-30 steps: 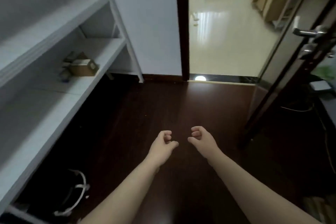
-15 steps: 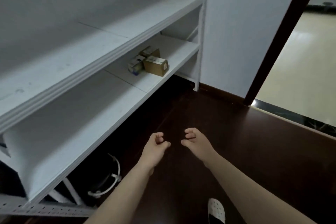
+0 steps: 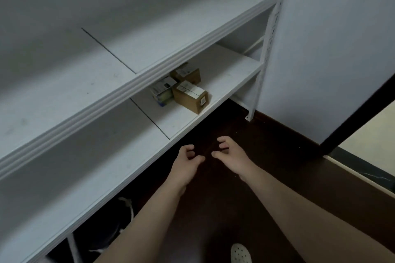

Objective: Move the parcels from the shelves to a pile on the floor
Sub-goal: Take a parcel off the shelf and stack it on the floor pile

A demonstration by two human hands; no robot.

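Note:
Three small parcels sit together on the lower white shelf (image 3: 226,74): a brown cardboard box (image 3: 190,97) with a white label at the front, a second brown box (image 3: 186,74) behind it, and a white-and-green carton (image 3: 162,91) to its left. My left hand (image 3: 186,163) and my right hand (image 3: 229,153) hover side by side over the dark floor, below and in front of the parcels. Both hands have loosely curled fingers and hold nothing.
The upper white shelf (image 3: 171,28) overhangs the parcels. A white upright post (image 3: 265,55) stands at the shelf's right end against a pale wall. A dark bag with a white strap (image 3: 126,205) lies under the shelving. A white shoe (image 3: 240,254) shows on the dark wooden floor (image 3: 277,156).
The view has swung left toward the shelves and come closer to the parcels. Both hands stay low in front, and their fingers have loosened slightly.

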